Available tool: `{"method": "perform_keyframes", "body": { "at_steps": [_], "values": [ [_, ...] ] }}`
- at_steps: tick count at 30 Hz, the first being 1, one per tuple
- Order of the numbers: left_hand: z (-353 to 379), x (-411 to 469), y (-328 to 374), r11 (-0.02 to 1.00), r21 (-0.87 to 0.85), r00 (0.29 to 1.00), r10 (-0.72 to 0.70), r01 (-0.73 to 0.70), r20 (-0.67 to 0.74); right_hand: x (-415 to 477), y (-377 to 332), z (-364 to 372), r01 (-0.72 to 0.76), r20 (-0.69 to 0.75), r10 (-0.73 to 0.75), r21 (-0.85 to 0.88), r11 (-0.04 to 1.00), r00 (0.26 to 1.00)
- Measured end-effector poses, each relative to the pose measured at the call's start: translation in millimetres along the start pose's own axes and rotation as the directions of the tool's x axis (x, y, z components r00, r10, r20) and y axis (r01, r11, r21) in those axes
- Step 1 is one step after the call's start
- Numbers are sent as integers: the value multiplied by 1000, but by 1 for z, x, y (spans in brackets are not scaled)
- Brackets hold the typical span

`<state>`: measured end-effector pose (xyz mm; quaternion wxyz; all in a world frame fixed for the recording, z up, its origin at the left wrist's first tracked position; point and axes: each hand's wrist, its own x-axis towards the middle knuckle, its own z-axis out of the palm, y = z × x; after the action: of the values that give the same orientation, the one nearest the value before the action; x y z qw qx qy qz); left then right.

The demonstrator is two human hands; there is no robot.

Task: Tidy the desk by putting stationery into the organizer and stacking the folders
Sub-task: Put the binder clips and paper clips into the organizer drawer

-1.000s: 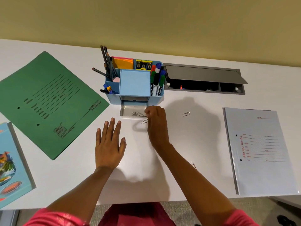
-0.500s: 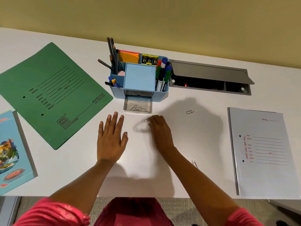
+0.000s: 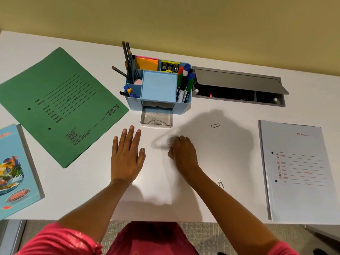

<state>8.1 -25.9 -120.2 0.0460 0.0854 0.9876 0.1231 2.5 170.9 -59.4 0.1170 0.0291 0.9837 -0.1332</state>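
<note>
A blue desk organizer (image 3: 158,85) stands at the middle back of the white desk (image 3: 230,153), holding pencils, markers and sticky notes. Its clear drawer (image 3: 156,119) is pulled out with a few paper clips inside. My right hand (image 3: 182,151) has curled fingers that pinch a paper clip (image 3: 170,145) on the desk just in front of the drawer. My left hand (image 3: 127,153) lies flat on the desk with straight fingers. Two more loose paper clips lie at right (image 3: 215,125) and near my right forearm (image 3: 220,183). A green folder (image 3: 60,105) lies at left, a white folder (image 3: 298,170) at right.
A light-blue illustrated notebook (image 3: 14,170) lies at the left front edge. A grey cable hatch (image 3: 239,85) with its lid open is set into the desk right of the organizer. The wall runs along the back.
My right hand drew back from the drawer toward me and closed on a clip on the desk. The left hand stayed flat. The camera shifted a little.
</note>
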Motion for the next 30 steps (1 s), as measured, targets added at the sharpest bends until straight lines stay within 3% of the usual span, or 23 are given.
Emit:
{"method": "perform_keyframes", "body": {
  "at_steps": [6,11,16,20,23,26,30],
  "values": [
    [-3,-1,2,1000,-11,1000,1,-1,-5,-7,-3,-3,-28,-97,40,125,992,994],
    [-2,-1,2,1000,-1,1000,-3,3,-9,-5,-18,-22,79,-310,10,273,959,951],
    [0,0,1,1000,17,1000,-4,4,-4,24,-39,-38,104,-367,51,390,915,929],
    [0,0,1,1000,29,1000,-8,8,-2,32,-44,-40,156,-487,40,355,922,872],
    [-2,0,2,1000,24,1000,-10,10,2,24,-38,-35,116,-437,82,406,906,896],
    [-5,-1,4,1000,6,1000,-2,2,2,0,-23,-28,120,-475,112,430,895,873],
    [-7,-2,5,1000,-9,1000,3,-3,3,-43,9,-14,-41,-405,269,489,871,874]
  ]
}}
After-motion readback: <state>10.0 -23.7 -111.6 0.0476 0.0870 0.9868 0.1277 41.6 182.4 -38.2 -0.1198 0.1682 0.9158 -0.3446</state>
